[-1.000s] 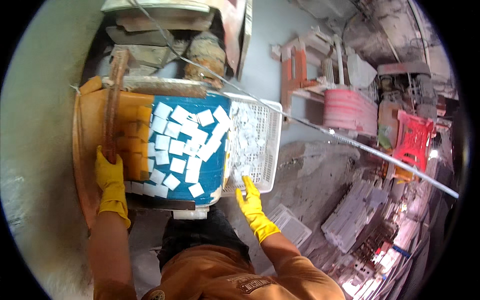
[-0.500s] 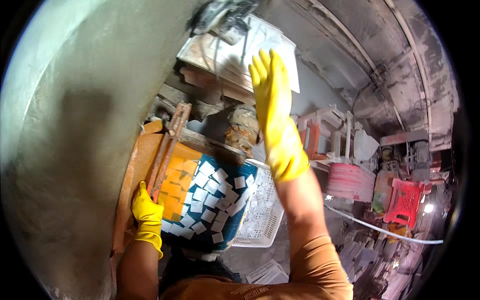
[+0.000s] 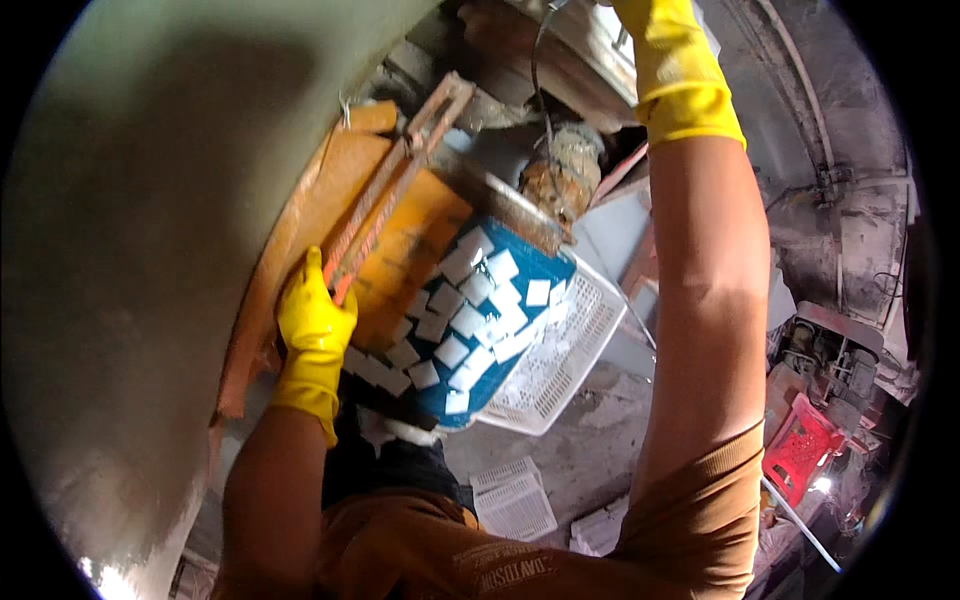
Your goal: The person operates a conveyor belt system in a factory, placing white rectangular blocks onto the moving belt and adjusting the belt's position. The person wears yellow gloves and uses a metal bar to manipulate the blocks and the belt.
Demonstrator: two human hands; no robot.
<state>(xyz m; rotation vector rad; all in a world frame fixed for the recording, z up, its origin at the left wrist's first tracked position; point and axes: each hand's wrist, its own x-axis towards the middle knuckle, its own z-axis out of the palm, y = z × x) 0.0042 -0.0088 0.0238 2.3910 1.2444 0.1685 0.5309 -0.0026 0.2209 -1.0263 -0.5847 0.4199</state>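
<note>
A: ok so whats each hand on rn?

B: left hand (image 3: 312,325), yellow glove, is clamped on the lower end of a rusty metal bar (image 3: 392,185) that runs up and away from it, lying along the orange tray (image 3: 300,235). right hand (image 3: 668,45) is way up top, arm stretched overhead, glove cut off by the pic edge so tbh can't tell if it's gripping anything or loose.

A: and the white bits?

B: white tiles (image 3: 470,320) are heaped on a blue surface (image 3: 540,265), just right of the left hand and below the right forearm. some spill down toward the person's lap.

A: anything next to that?

B: white plastic basket (image 3: 565,370) w/ mesh walls, touching the blue thing on its right side, sitting under the raised arm. above the tiles, btw both hands, there's a crusty round motor-ish part (image 3: 562,170) w/ a cable going up. red crate (image 3: 800,450) far off right, well apart from both hands. flat white grid tray (image 3: 515,500) on the floor near the knees.
</note>
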